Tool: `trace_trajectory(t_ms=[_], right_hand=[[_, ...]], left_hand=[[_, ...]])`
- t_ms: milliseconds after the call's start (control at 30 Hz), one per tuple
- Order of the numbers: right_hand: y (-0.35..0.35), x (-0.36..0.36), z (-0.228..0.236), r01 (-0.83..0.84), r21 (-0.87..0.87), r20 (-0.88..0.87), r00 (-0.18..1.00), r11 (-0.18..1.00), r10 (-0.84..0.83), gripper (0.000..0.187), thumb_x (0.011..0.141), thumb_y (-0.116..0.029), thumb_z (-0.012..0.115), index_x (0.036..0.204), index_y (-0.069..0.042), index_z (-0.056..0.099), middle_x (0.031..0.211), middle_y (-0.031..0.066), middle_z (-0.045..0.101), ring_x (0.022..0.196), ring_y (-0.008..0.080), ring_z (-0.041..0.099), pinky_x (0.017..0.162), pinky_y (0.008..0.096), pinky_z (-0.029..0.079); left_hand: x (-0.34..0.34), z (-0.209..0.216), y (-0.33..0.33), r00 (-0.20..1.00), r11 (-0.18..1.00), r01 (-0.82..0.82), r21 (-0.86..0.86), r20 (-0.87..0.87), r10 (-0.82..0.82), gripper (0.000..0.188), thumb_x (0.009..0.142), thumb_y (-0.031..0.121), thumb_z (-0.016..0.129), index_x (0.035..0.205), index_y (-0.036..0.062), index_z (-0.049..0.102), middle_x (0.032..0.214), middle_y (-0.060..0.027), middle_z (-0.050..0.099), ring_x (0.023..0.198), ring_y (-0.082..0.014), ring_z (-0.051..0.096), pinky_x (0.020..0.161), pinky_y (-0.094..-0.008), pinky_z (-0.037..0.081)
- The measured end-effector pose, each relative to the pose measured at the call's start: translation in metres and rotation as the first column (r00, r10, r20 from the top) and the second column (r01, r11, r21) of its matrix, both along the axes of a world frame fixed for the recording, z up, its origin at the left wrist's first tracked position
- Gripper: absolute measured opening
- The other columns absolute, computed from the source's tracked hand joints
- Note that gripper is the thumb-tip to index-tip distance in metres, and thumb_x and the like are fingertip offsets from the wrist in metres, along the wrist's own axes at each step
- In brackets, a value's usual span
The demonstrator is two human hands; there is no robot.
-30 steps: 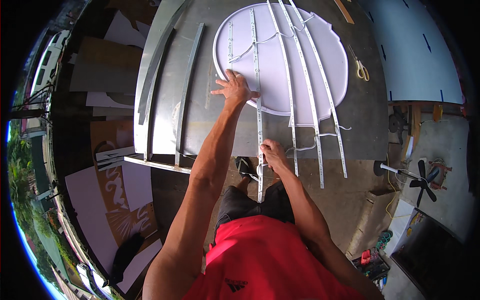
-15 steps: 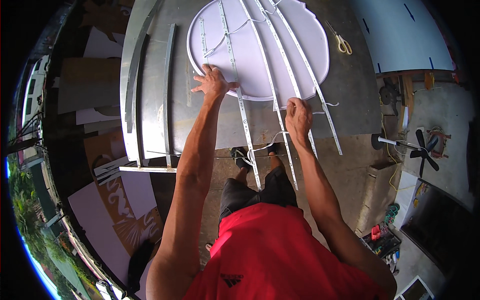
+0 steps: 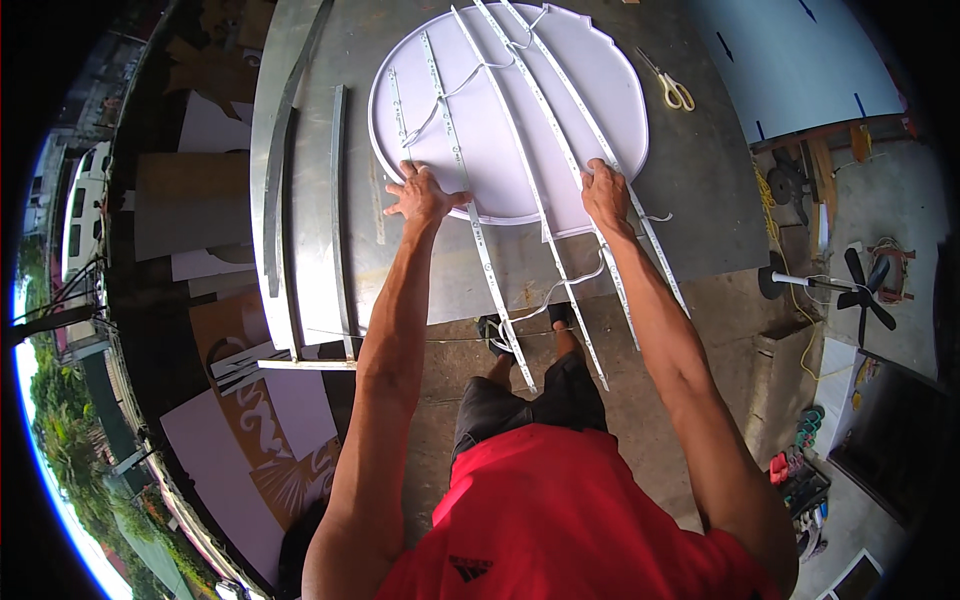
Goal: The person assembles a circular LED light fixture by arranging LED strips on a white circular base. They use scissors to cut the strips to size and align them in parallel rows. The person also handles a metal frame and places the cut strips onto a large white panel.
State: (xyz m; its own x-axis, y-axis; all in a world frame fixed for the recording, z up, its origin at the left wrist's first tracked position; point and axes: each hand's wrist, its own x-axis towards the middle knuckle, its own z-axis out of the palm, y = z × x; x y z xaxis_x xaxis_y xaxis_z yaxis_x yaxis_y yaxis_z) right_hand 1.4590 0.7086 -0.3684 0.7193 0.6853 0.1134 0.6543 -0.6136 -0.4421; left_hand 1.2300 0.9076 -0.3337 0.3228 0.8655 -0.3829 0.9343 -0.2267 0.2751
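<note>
A pale lilac round panel with a raised rim lies on a grey metal-topped table. Several long LED strips run lengthwise over it, joined by white wires, and their near ends stick out past the table edge. My left hand rests at the panel's near left rim with fingers spread, the thumb touching one LED strip. My right hand is closed over another strip near the panel's near right rim, its fingertips bent down onto it. The palm hides part of that strip.
Scissors with cream handles lie right of the panel. Metal bars lie along the table's left side. A light blue sheet with dark marks is at the far right. A black-bladed fan stands on the right, with cut boards on the left.
My right hand has moved forward along its strip, from beyond the panel's near edge onto the panel. My left hand stays spread at the rim. The whole view has shifted slightly.
</note>
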Motion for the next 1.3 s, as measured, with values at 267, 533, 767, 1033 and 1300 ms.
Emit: trace_trajectory(t_ms=[267,533,767,1033,1300], right_hand=[[0.015,-0.011,0.0,-0.012,-0.058,-0.368,0.93,0.998,-0.011,0.021,0.091,-0.027,0.061,0.097,-0.011,0.072,0.092,0.0194,0.072,0.092,0.0406,0.068,0.081,0.05,0.053],[-0.005,-0.021,-0.014,0.195,-0.008,-0.351,0.918,0.981,-0.186,0.023,0.088,-0.023,0.062,0.083,-0.003,0.072,0.081,0.0191,0.071,0.081,0.0397,0.069,0.08,0.0461,0.054],[-0.008,-0.009,-0.018,0.139,-0.149,-0.34,0.923,0.979,-0.183,0.025,0.089,-0.029,0.069,0.09,-0.004,0.074,0.086,0.0167,0.073,0.081,0.0323,0.071,0.076,0.0419,0.054],[-0.009,-0.028,0.018,0.127,-0.115,-0.091,0.986,0.985,-0.138,0.022,0.084,-0.028,0.074,0.09,-0.007,0.07,0.09,0.0164,0.069,0.092,0.0354,0.066,0.077,0.0475,0.052],[-0.013,0.028,0.019,0.179,-0.081,0.301,0.942,0.981,-0.147,0.033,0.085,-0.021,0.072,0.112,-0.006,0.058,0.103,0.0127,0.055,0.104,0.0312,0.056,0.085,0.0468,0.048]], left_hand=[[-0.001,0.005,-0.003,1.0,1.0,-0.004,0.018,0.001,0.004,0.097,0.052,0.041,0.097,0.131,0.0008,0.057,0.149,-0.008,0.035,0.133,-0.0509,0.036,0.098,-0.0821,0.035],[-0.002,-0.001,-0.002,1.0,0.999,0.013,0.034,0.015,-0.013,0.099,0.052,0.044,0.096,0.131,0.0004,0.057,0.149,-0.008,0.035,0.131,-0.0501,0.038,0.097,-0.081,0.037],[0.003,0.0,-0.006,0.999,0.999,0.025,0.043,0.03,-0.026,0.099,0.051,0.043,0.096,0.132,0.0008,0.057,0.148,-0.0066,0.036,0.131,-0.05,0.038,0.098,-0.0805,0.037],[-0.002,-0.004,-0.003,0.999,0.999,0.013,0.045,0.038,-0.014,0.095,0.051,0.043,0.096,0.128,0.0018,0.06,0.149,-0.0074,0.035,0.13,-0.0506,0.038,0.097,-0.0806,0.038],[0.0,-0.004,-0.003,0.999,0.999,0.018,0.044,0.047,-0.02,0.094,0.051,0.043,0.096,0.128,0.0024,0.061,0.149,-0.0081,0.036,0.133,-0.0525,0.035,0.097,-0.0795,0.039]])
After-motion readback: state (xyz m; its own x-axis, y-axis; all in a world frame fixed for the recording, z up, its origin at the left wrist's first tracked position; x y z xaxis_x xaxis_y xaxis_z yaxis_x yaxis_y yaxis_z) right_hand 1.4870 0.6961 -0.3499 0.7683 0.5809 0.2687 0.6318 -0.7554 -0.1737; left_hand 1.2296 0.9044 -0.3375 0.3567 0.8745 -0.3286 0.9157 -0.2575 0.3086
